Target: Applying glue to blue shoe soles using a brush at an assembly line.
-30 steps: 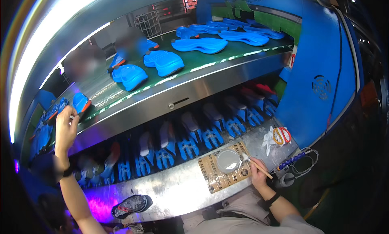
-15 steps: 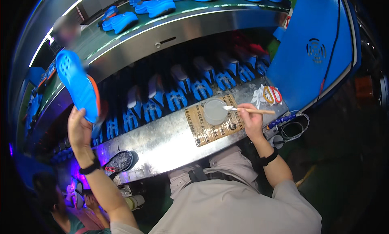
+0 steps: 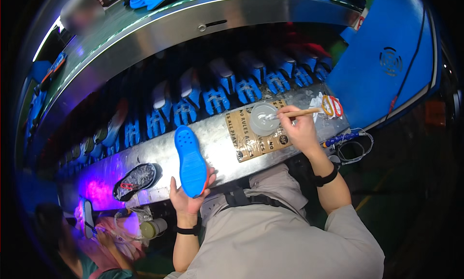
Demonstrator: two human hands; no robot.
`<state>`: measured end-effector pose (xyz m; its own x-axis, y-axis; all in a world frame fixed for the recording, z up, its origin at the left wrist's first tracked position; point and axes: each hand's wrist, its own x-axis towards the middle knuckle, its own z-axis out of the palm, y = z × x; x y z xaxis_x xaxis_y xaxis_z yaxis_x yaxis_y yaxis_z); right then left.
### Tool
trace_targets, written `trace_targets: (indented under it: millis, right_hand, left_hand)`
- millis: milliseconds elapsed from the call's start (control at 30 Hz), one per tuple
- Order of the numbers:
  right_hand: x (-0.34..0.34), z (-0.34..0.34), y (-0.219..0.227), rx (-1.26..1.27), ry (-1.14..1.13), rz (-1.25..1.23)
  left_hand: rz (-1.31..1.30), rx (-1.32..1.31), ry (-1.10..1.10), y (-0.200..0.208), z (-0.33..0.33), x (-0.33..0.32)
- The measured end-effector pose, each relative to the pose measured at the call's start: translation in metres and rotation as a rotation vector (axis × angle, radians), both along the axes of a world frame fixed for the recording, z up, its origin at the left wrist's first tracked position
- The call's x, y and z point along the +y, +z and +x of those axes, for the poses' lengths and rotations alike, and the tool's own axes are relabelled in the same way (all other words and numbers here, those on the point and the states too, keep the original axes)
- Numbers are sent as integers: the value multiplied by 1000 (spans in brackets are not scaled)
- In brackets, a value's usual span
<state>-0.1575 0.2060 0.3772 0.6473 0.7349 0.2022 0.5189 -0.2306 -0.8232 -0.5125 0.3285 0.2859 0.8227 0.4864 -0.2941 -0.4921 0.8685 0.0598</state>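
Left hand grips the blue shoe sole flat over the counter, while right hand pinches a brush, bristles dipped in the glue cup.

A metal bench carries a cardboard sheet with a clear cup, a dark sole and rubber bands.
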Motion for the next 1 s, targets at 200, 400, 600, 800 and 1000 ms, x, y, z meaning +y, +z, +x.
trace_targets:
  millis: [200, 400, 600, 800, 1000]
  right_hand:
    - [5, -5, -5, 8, -4, -72]
    - [3, -43, 5, 222, 209, 137]
    - [25, -75, 12, 214, 465, 234]
    - [41, -81, 15, 46, 485, 272]
    - [33, -88, 16, -53, 534, 273]
  left_hand:
    - [213, 41, 18, 6, 22, 1]
    - [670, 319, -59, 46, 27, -4]
    - [693, 334, -116, 72, 35, -19]
    - [728, 304, -140, 84, 36, -27]
    - [764, 319, -120, 90, 36, -19]
